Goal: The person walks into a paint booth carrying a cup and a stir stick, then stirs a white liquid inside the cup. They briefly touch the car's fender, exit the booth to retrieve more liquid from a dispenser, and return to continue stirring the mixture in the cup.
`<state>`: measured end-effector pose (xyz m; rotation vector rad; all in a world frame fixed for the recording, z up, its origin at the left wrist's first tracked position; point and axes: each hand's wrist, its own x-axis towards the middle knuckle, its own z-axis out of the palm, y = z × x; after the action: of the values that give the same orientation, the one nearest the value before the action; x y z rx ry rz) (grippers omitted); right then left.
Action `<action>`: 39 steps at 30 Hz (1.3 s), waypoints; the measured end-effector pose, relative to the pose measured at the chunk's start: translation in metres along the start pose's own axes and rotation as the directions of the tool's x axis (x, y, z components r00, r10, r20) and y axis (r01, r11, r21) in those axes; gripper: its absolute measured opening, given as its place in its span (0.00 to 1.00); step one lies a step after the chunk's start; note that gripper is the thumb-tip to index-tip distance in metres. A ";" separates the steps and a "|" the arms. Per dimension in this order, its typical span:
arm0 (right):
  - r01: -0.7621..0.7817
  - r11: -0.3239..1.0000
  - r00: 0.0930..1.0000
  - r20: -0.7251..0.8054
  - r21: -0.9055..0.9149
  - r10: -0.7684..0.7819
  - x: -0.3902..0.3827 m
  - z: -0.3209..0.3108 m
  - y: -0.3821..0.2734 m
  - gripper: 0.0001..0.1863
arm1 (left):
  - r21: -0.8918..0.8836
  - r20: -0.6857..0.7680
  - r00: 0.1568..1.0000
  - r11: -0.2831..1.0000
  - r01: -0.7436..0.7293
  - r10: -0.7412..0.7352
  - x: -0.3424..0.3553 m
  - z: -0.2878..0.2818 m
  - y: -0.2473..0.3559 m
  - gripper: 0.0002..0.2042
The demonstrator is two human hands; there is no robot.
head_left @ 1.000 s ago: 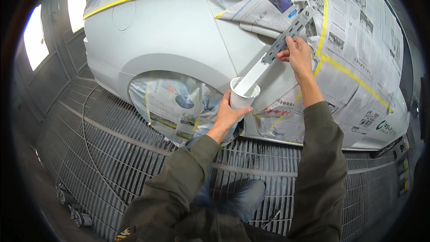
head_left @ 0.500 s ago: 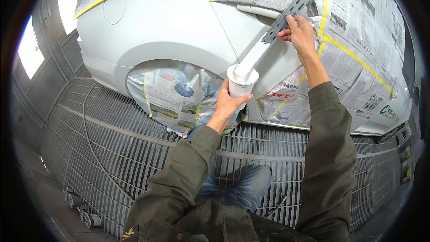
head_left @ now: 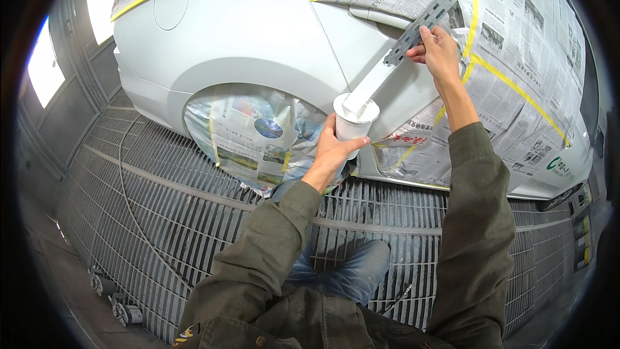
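Observation:
My left hand (head_left: 332,154) is wrapped round a white cup (head_left: 353,130) that has white paint inside. In my right hand (head_left: 439,55) is the upper part of a long, slotted grey paint mixing stick (head_left: 423,26), pinched between thumb and fingers. The stick slants down to the left, and white paint coats its lower length. Its bottom end reaches into the mouth of the cup, where the tip is hidden. Behind both hands stands a white car body (head_left: 258,32).
Newspaper (head_left: 516,77) edged with yellow tape (head_left: 516,92) masks the car's side at right. More masking paper (head_left: 248,129) covers the wheel. Below lies a slatted metal floor grate (head_left: 213,220) with a thin hose (head_left: 129,200) across it. Bright light panels (head_left: 97,10) are at left.
Both hands, the cup and the mixing stick sit slightly further right in the picture, as does the nearby car body. My grip on each has not changed.

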<state>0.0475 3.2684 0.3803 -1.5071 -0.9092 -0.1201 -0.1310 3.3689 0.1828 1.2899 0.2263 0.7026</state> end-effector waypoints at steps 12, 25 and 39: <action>-0.009 0.978 0.922 0.376 -0.208 0.089 -0.147 -0.004 -0.009 0.10 | 0.070 0.183 0.981 0.996 0.050 -0.062 -0.057 -0.002 -0.045 0.42; -0.108 0.912 0.885 0.380 -0.395 0.269 -0.282 -0.037 -0.002 0.14 | 0.049 0.459 0.866 0.979 0.196 -0.196 -0.125 -0.016 -0.142 0.45; -0.452 0.866 0.818 -0.487 -0.215 0.306 -0.416 -0.065 0.043 0.17 | 0.427 0.738 0.329 0.785 0.448 -0.589 -0.175 -0.021 -0.220 0.32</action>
<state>-0.1811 3.0257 0.1189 -1.8430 -0.2094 -0.3114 -0.2004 3.2593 -0.0671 1.4491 -0.1358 -0.5923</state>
